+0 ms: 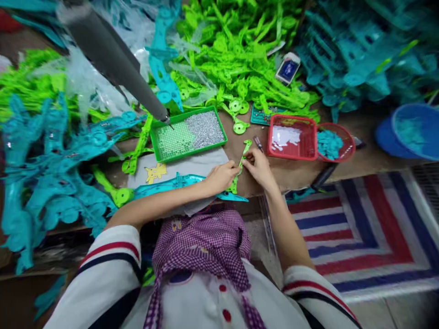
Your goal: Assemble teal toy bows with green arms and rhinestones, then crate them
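A slim lime-green plastic part [246,146] stands lengthwise on the table between my hands. My left hand [223,176] is closed, its fingertips pinching the green part from the left. From the right, my right hand [258,166] has thumb and fingers closed on the same part. Under my left wrist lies a long teal plastic shell [181,181]. The small pieces at my fingertips are too hidden to make out. Beyond my left hand is a green tray [188,156] of small silvery screws. A small screwdriver [258,142] lies by my right hand.
A grey power screwdriver [113,57] hangs above the tray. A red basket [292,155] holds white pieces; a round red basket [350,148] holds teal pieces. Piles of green parts [233,59] and teal parts [363,55] rise behind. A blue bucket [387,132] stands at right.
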Available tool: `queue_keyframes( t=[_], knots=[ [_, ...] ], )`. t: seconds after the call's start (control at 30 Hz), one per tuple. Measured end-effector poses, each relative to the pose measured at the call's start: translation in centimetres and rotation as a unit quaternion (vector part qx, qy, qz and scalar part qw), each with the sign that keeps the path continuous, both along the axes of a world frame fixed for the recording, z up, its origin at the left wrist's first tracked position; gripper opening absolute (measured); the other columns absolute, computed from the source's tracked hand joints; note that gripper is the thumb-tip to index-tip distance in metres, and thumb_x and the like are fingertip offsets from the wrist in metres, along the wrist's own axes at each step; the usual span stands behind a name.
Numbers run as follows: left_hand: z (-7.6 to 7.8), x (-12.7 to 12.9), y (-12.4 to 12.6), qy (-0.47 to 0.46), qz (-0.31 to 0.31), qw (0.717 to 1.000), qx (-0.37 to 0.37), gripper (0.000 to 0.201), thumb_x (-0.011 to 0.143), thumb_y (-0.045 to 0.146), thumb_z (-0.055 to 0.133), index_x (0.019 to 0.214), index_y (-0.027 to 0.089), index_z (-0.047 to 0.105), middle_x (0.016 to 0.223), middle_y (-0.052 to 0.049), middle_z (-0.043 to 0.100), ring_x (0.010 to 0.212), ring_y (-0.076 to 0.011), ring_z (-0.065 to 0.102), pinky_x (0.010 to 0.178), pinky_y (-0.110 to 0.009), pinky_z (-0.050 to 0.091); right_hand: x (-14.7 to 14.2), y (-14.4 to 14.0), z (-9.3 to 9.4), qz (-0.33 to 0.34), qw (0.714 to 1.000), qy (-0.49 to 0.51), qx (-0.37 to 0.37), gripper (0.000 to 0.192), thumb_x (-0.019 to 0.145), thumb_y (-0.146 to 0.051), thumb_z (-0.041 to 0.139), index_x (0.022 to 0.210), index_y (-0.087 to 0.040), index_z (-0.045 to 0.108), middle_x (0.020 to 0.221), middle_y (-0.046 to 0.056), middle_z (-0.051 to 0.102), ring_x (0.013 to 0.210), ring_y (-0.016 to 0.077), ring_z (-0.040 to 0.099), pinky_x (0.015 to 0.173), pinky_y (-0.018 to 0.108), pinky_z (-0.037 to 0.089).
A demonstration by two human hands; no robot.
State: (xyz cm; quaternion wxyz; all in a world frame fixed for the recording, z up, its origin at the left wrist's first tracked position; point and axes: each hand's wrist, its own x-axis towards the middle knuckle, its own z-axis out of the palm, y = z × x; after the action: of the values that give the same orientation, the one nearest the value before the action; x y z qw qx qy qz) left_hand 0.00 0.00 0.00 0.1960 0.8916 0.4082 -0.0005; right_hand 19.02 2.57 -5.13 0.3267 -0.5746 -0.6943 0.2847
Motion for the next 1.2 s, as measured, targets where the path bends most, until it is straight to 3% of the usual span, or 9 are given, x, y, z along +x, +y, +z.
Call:
queue_keyframes(
  t=[0.17,0.3,0.4,0.53,0.7,0.77,0.93,1.2],
  knots=[
    [1.2,-0.4,0.9,0.055,-0.085,0.995,0.016,0.039,0.092,0.006,0.040,0.124,0.010,0.060,0.116,-0.014,0.062,0.085,-0.0209,0.066,0.064,-0.031,0.046,0.4,-0.1,0.4,0.010,1.000,0.007,-0.011,0.014,0.085,-0.032,0.061,0.095,-0.023,0.063,0.092,0.007,0.065,0.088,0.0246,0.061,0.082,0.041,0.049],
    [1.6,-0.5,1.1,0.054,-0.103,0.993,0.014,0.042,0.090,0.005,0.038,0.127,0.008,0.059,0.117,-0.016,0.061,0.085,-0.0206,0.064,0.066,-0.032,0.045,1.4,-1.2,1.3,0.068,0.997,0.041,-0.024,0.034,0.087,-0.045,0.065,0.114,-0.024,0.065,0.110,0.009,0.066,0.104,0.0271,0.061,0.094,0.044,0.049],
    [1.3,-0.8,1.8,0.015,-0.095,0.995,-0.023,0.043,0.092,0.006,0.038,0.126,0.011,0.062,0.114,-0.014,0.062,0.085,-0.0191,0.063,0.070,-0.031,0.045,1.6,-1.7,1.8,0.079,0.996,0.018,-0.025,0.047,0.085,-0.052,0.067,0.122,-0.024,0.063,0.118,0.011,0.065,0.112,0.0298,0.059,0.100,0.047,0.046],
    [0.1,-1.6,2.7,-0.087,-0.065,0.989,-0.096,0.034,0.097,0.015,0.044,0.118,0.018,0.071,0.101,-0.009,0.066,0.088,-0.0176,0.063,0.079,-0.029,0.046,1.3,-1.3,2.1,0.077,0.995,-0.032,-0.050,0.046,0.085,-0.053,0.066,0.122,-0.025,0.063,0.117,0.011,0.065,0.113,0.0321,0.057,0.100,0.051,0.043],
    [-0.6,-2.1,2.1,-0.193,0.088,0.966,-0.147,0.025,0.094,0.021,0.057,0.112,0.019,0.075,0.098,-0.006,0.073,0.088,-0.0176,0.065,0.083,-0.030,0.049,1.2,-0.8,2.2,0.083,0.992,-0.054,-0.073,0.040,0.084,-0.047,0.067,0.118,-0.025,0.064,0.119,0.010,0.062,0.114,0.0331,0.055,0.099,0.053,0.042],
    [-0.2,-1.9,1.5,-0.191,0.113,0.962,-0.159,0.022,0.093,0.022,0.058,0.106,0.018,0.077,0.096,-0.006,0.074,0.086,-0.0180,0.066,0.082,-0.031,0.050,1.3,-0.7,2.2,0.081,0.992,-0.054,-0.079,0.040,0.082,-0.045,0.069,0.117,-0.025,0.065,0.118,0.010,0.062,0.113,0.0330,0.056,0.098,0.053,0.043],
    [1.0,-0.4,0.2,-0.119,0.066,0.984,-0.119,0.026,0.096,0.019,0.050,0.102,0.015,0.076,0.097,-0.010,0.069,0.092,-0.0217,0.065,0.087,-0.036,0.052,1.2,-0.7,2.4,0.078,0.992,-0.051,-0.087,0.039,0.081,-0.043,0.069,0.115,-0.025,0.065,0.115,0.009,0.062,0.112,0.0323,0.056,0.099,0.052,0.044],
    [1.2,-0.7,-0.7,-0.057,0.023,0.994,-0.094,0.040,0.098,0.014,0.038,0.126,0.016,0.066,0.114,-0.012,0.060,0.098,-0.0234,0.064,0.088,-0.039,0.054,0.9,-1.0,2.4,0.063,0.994,-0.041,-0.078,0.041,0.080,-0.044,0.068,0.116,-0.024,0.064,0.115,0.010,0.063,0.115,0.0321,0.056,0.102,0.051,0.042]
  ],
)
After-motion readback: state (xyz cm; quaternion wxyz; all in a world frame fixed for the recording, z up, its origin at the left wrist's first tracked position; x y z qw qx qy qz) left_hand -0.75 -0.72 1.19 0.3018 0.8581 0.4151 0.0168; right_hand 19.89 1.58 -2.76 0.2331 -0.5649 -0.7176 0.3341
